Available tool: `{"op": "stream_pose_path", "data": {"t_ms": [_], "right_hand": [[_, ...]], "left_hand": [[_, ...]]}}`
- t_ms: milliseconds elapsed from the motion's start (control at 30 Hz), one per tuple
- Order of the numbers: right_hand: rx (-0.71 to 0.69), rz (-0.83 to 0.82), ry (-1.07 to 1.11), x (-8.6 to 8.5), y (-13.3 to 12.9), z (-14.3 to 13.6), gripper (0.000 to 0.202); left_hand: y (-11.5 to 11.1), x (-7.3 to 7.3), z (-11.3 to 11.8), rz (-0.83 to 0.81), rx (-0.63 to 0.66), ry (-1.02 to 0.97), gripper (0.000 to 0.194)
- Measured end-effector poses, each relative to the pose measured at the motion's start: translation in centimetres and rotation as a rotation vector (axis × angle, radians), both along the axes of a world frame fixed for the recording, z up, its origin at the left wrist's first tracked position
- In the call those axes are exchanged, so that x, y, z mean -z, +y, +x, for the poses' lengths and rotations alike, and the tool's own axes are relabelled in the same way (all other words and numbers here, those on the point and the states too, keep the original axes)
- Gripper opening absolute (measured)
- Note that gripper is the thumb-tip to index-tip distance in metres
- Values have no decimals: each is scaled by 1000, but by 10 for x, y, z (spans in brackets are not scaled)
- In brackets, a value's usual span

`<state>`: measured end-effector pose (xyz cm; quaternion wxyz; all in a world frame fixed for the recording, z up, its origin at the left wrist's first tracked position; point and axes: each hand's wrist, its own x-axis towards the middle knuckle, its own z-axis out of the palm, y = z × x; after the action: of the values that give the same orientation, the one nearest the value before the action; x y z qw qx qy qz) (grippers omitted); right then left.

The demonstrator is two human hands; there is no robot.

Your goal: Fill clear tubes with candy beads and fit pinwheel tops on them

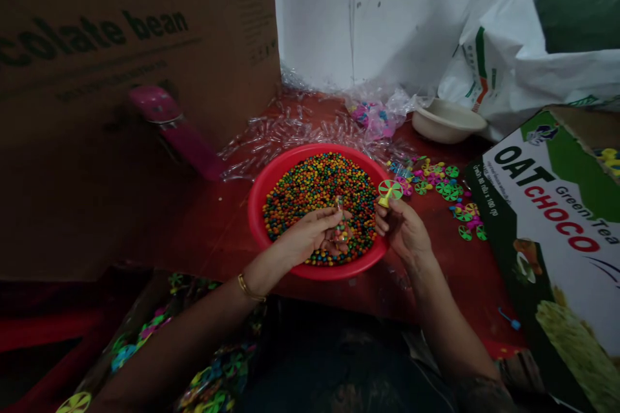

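My left hand grips a small clear plastic tube with colourful candies inside, held upright over the basin. Beneath it, a red basin is filled with small multicoloured round candies. At the basin's right rim, my right hand pinches a fan-shaped cap with a green wheel and a yellow base. The cap and the tube are apart. To the right lie loose fan-shaped caps in green, pink and yellow.
Clear empty tubes are heaped behind the basin. A large cardboard box with a pink tool stands left, an oat choco box right. A cream bowl sits behind. Finished-looking fan tubes lie below the table edge.
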<state>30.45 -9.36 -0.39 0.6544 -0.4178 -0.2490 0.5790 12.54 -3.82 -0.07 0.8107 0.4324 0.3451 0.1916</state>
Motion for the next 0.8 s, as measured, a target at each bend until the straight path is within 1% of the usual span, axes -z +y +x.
{"op": "stream_pose_path", "data": {"t_ms": [67, 167, 233, 267, 333, 433, 567, 700, 800], "right_hand": [[7, -3, -7, -1, 2, -3, 22], [41, -14, -34, -2, 5, -7, 24], [31, -14, -43, -2, 7, -12, 25], [18, -9, -46, -2, 9, -14, 26], [-4, 5, -58, 1, 10, -20, 26], [-6, 26, -91, 8, 10, -26, 25], [-4, 91, -145, 18, 8, -26, 24], [-21, 160, -279, 22, 5, -20, 25], [-43, 252, -467, 18, 0, -15, 18]], "left_hand": [[-3, 4, 1, 149, 5, 49, 41], [-7, 14, 2, 527, -7, 115, 41], [-8, 19, 2, 740, -12, 153, 42], [-8, 21, 2, 814, -18, 171, 42], [-9, 21, 2, 905, -3, 190, 41], [-13, 16, 4, 964, -1, 182, 40], [-17, 9, 4, 975, -1, 167, 37], [-20, 5, 2, 923, -3, 118, 31], [-21, 3, -2, 854, 52, 94, 27]]}}
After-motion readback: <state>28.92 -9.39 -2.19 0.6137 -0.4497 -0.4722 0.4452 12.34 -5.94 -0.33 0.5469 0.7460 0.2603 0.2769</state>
